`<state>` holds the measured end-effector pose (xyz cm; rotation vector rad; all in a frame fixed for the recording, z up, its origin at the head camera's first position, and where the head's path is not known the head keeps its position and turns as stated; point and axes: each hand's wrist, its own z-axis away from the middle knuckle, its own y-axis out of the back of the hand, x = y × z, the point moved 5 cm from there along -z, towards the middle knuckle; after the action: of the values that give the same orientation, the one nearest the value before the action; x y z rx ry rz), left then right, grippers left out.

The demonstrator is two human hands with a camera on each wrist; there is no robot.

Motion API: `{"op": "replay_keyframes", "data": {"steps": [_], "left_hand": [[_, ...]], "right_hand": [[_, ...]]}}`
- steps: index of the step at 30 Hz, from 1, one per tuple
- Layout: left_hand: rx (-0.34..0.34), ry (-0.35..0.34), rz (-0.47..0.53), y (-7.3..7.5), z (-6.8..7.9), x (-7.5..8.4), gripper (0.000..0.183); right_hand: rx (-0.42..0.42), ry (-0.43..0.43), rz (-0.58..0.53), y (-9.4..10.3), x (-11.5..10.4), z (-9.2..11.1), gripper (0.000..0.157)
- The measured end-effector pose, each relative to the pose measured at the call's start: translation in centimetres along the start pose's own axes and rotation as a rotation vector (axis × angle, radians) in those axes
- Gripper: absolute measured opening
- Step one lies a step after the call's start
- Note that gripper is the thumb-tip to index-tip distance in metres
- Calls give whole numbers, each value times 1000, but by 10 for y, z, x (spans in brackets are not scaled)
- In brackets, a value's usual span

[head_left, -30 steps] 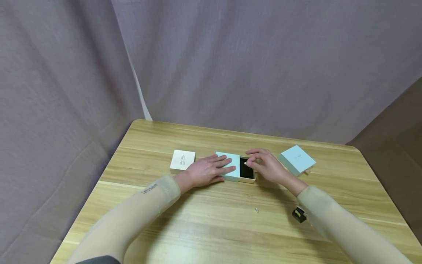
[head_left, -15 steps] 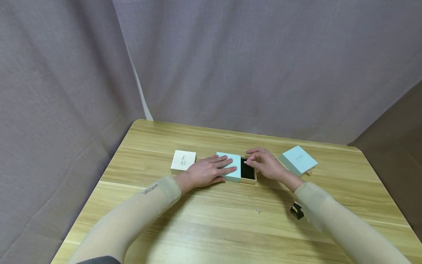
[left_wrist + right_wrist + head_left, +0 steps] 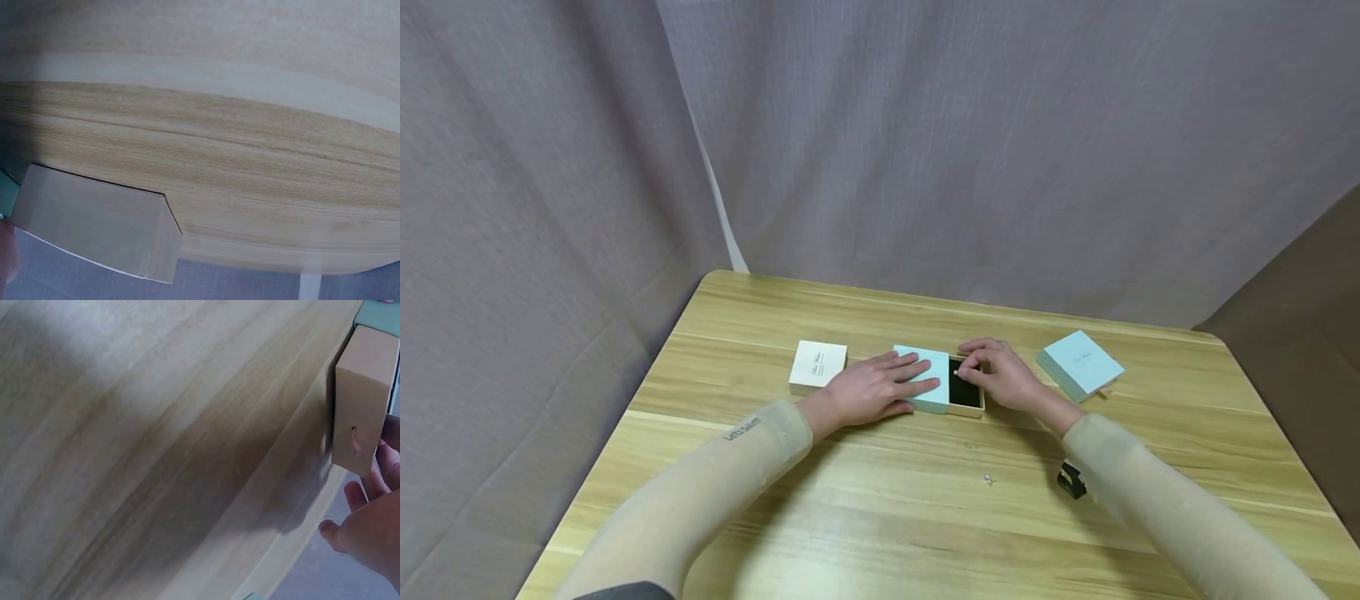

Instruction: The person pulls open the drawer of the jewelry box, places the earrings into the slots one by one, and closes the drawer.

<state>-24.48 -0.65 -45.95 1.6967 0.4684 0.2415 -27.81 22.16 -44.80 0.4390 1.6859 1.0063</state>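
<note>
While the left hand (image 3: 868,390) lies with straight, spread fingers atop the light-blue box (image 3: 934,373), the right hand (image 3: 1003,379) pinches a small pearl-like piece (image 3: 956,372) at its fingertips, over the black-lined drawer (image 3: 966,410) between both hands. A white box (image 3: 817,364) sits just left of the left hand.

Grey curtains (image 3: 940,150), wood-grain table (image 3: 865,517), soft light on tabletop

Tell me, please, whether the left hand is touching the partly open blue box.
Touching: the head view shows the left hand lying across the partly open blue box, its fingers spread over the top.
</note>
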Motion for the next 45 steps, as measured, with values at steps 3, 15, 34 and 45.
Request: {"op": "replay_keyframes", "data": {"steps": [3,15,34,45], "left_hand": [[7,-2,2,0,0,0,58],[9,-6,-19,0,0,0,58],[-1,-1,-39,0,2,0,57],[10,-2,-15,-1,2,0,58]], "right_hand": [[-2,3,16,-1,0,0,14],[21,6,70,-1,-4,0,13],[46,32,150,2,-7,-2,14],[38,32,149,4,-10,-2,14]]}}
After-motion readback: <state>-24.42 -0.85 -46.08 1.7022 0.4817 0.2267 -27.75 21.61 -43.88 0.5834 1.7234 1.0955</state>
